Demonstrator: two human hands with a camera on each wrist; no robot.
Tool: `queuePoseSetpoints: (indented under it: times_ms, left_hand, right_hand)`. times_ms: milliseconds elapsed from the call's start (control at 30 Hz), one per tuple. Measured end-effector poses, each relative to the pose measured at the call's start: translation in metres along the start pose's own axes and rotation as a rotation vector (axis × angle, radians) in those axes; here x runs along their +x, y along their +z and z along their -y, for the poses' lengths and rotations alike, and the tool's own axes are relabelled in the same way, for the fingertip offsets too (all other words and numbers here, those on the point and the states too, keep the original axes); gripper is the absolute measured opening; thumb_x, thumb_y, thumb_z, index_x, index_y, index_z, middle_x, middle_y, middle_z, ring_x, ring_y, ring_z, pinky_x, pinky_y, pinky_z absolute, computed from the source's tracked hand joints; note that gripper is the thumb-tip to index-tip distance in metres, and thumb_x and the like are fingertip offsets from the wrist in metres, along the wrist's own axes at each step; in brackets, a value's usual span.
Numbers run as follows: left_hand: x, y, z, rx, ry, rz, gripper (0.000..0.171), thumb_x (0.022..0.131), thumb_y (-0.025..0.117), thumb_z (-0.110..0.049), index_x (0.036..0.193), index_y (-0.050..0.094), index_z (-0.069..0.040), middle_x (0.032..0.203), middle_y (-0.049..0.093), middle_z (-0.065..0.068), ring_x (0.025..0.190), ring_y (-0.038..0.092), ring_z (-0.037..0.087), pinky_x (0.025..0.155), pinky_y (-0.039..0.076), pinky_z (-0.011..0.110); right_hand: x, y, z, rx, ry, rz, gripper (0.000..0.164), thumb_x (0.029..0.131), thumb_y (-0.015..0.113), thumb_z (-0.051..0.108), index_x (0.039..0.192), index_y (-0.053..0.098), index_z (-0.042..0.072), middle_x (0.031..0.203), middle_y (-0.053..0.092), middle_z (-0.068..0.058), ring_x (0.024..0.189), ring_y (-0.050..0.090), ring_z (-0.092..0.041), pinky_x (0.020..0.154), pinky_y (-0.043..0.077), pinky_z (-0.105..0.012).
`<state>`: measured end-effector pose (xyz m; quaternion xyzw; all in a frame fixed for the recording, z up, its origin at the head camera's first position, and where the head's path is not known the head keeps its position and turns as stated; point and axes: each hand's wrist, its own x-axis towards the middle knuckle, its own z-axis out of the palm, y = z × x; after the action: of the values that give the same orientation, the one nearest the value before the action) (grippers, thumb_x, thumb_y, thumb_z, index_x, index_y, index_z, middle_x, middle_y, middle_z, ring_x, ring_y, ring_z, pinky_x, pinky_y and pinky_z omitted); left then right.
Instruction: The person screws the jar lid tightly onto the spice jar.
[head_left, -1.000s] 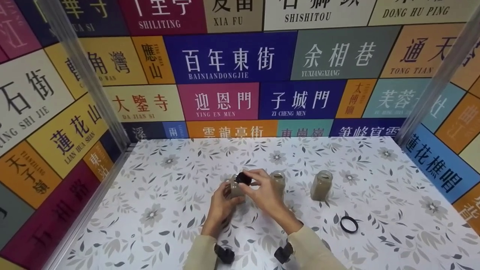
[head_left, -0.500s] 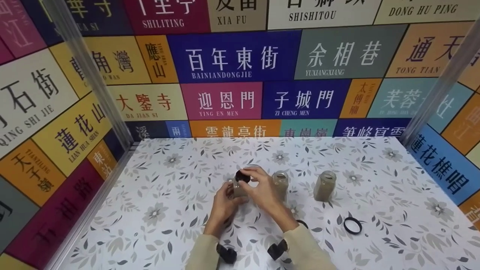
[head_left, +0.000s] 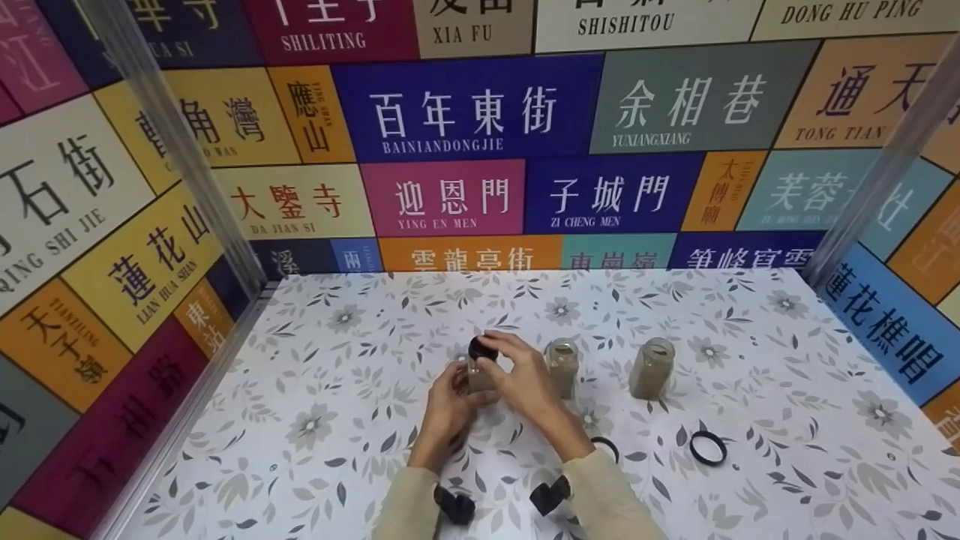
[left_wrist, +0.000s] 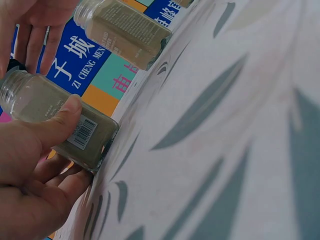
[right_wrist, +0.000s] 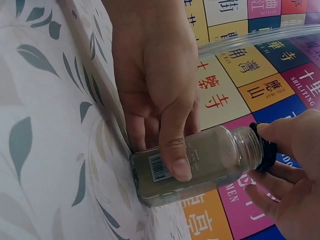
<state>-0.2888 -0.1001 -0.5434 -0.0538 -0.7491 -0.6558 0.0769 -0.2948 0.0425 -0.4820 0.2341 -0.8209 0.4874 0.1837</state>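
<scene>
A clear glass spice jar (right_wrist: 212, 155) of grey-brown powder stands upright on the table. My left hand (head_left: 447, 411) grips its body, the thumb lying across the barcode label and the fingers round the other side. At the jar's threaded mouth, my right hand (head_left: 529, 386) pinches a black screw cap (head_left: 480, 347) between thumb and fingers. The cap sits over the top of the neck, while several glass threads still show below it in the right wrist view. Just right of my right hand is a second, uncapped jar (head_left: 562, 369) of similar powder.
Another uncapped jar (head_left: 652, 371) stands farther right. A black ring (head_left: 693, 449) lies flat on the flowered tabletop (head_left: 360, 420) in front of it. A second black ring (head_left: 616, 450) is partly hidden by my right forearm. Behind the table rises a wall of colourful signs (head_left: 465, 105).
The black cap has turned from tilted, its underside showing, to level over the jar's mouth. My right forearm shifted slightly left, uncovering part of the second ring. My left hand keeps its grip.
</scene>
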Motion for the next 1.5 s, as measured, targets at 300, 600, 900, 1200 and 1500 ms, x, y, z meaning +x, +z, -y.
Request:
queuePoseSetpoints:
  times_ms: [300, 600, 900, 1200, 1500]
  left_hand:
    - [-0.0031, 0.0001, -0.0004, -0.017, -0.019, 0.004, 0.055, 0.076, 0.080, 0.005, 0.125, 0.057, 0.006, 0.130, 0.064, 0.029, 0.124, 0.062, 0.041, 0.105, 0.053, 0.042]
    - [-0.0015, 0.0010, -0.0028, 0.017, -0.015, -0.002, 0.057, 0.076, 0.081, 0.003, 0.127, 0.056, 0.005, 0.132, 0.063, 0.029, 0.125, 0.061, 0.042, 0.107, 0.052, 0.043]
    - [-0.0019, 0.0003, -0.0015, 0.012, -0.016, 0.002, 0.059, 0.076, 0.081, 0.003, 0.129, 0.054, 0.008, 0.130, 0.062, 0.031, 0.123, 0.062, 0.043, 0.105, 0.054, 0.042]
    - [-0.0006, 0.0010, -0.0030, 0.019, -0.010, -0.003, 0.060, 0.077, 0.081, 0.003, 0.130, 0.053, 0.009, 0.131, 0.062, 0.031, 0.124, 0.061, 0.043, 0.107, 0.052, 0.043]
    - [-0.0012, 0.0009, -0.0021, 0.037, 0.018, -0.008, 0.057, 0.077, 0.081, 0.000, 0.127, 0.056, 0.008, 0.132, 0.063, 0.029, 0.126, 0.059, 0.042, 0.111, 0.048, 0.046]
  right_hand:
    - [-0.0019, 0.0003, -0.0003, -0.009, -0.008, 0.028, 0.033, 0.090, 0.072, 0.011, 0.122, 0.070, 0.000, 0.130, 0.067, -0.016, 0.122, 0.063, -0.034, 0.108, 0.050, -0.047]
    - [-0.0006, 0.0014, -0.0021, -0.016, 0.010, 0.014, 0.032, 0.087, 0.075, 0.010, 0.118, 0.072, 0.003, 0.126, 0.069, -0.014, 0.120, 0.065, -0.032, 0.107, 0.051, -0.043]
    - [-0.0010, 0.0009, -0.0044, -0.003, 0.005, 0.012, 0.032, 0.086, 0.077, 0.012, 0.116, 0.073, 0.003, 0.124, 0.070, -0.014, 0.118, 0.066, -0.030, 0.103, 0.054, -0.043]
    - [0.0006, 0.0020, -0.0053, -0.034, -0.031, -0.024, 0.032, 0.084, 0.079, 0.015, 0.113, 0.074, 0.003, 0.119, 0.070, -0.015, 0.114, 0.067, -0.031, 0.100, 0.056, -0.042]
    - [-0.0021, 0.0076, -0.0079, -0.066, -0.045, -0.078, 0.033, 0.081, 0.082, 0.018, 0.110, 0.075, 0.004, 0.115, 0.070, -0.011, 0.109, 0.068, -0.028, 0.095, 0.057, -0.040]
